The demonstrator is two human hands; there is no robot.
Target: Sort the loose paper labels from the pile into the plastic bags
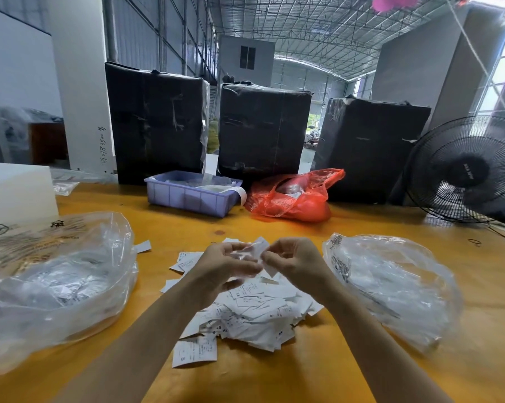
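The pile of paper labels (251,312) lies in the middle of your orange table (362,359), directly under your forearms, with a few strays spread toward its far and left edges and one larger slip at its near edge. Above the pile, your left hand (225,264) and right hand (293,261) meet, fingers curled, and between them you pinch a small bunch of labels (258,248) (motion blur hides how many, and which fingers do the gripping). The bunch is raised clear of the heap.

On either side of the pile sits a clear plastic bag: the left bag (56,283), larger and bulging, with printed lettering on its far side, and the right bag (391,283), mouth turned toward your hands. Both appear to hold white slips, though the film blurs them.

Farther back on the table stand a lilac plastic tray (187,199) and, just to its right, a red plastic bag (295,199). Behind them rise three black-wrapped bales (263,129), and a black fan (466,170) stands at the right edge.
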